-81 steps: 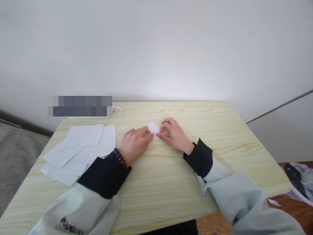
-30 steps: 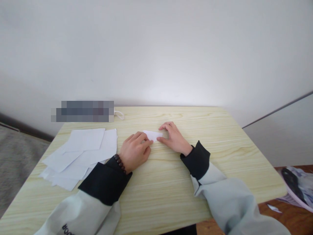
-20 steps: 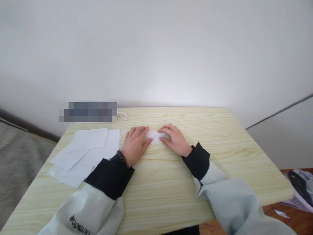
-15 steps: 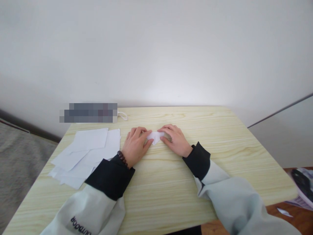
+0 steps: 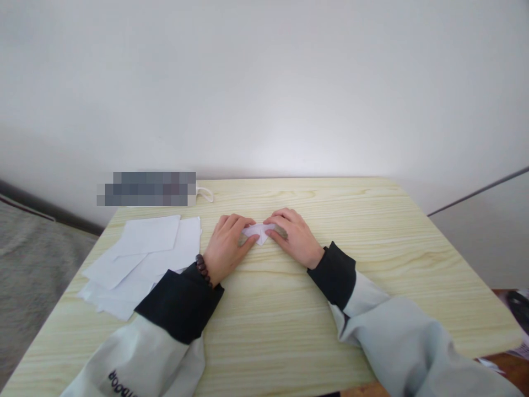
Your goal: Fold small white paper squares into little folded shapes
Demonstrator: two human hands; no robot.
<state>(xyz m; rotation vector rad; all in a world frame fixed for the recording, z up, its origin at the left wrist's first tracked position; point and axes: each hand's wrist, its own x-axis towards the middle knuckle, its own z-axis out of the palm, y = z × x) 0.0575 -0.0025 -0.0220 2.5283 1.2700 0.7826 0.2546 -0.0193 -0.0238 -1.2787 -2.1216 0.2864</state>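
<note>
Between my two hands is a small folded piece of white paper [image 5: 260, 232], its lower edge coming to a point toward me. My left hand [image 5: 231, 242] pinches its left end between thumb and fingers, a dark beaded bracelet at the wrist. The right end is pinched the same way by my right hand [image 5: 294, 237]. Both hands rest low over the wooden table [image 5: 273, 320]. Fingers cover the paper's two ends.
Several loose white sheets [image 5: 152, 234] lie overlapping on the table's left side. Behind them, near the wall [image 5: 264, 88], stands a blurred-out object [image 5: 149, 190] with a white loop [image 5: 205, 194] at its right. Items on the floor show at the lower right.
My hands have drawn slightly closer together on the folded paper, and more creasing shows at its middle. The whole view has shifted a little.
</note>
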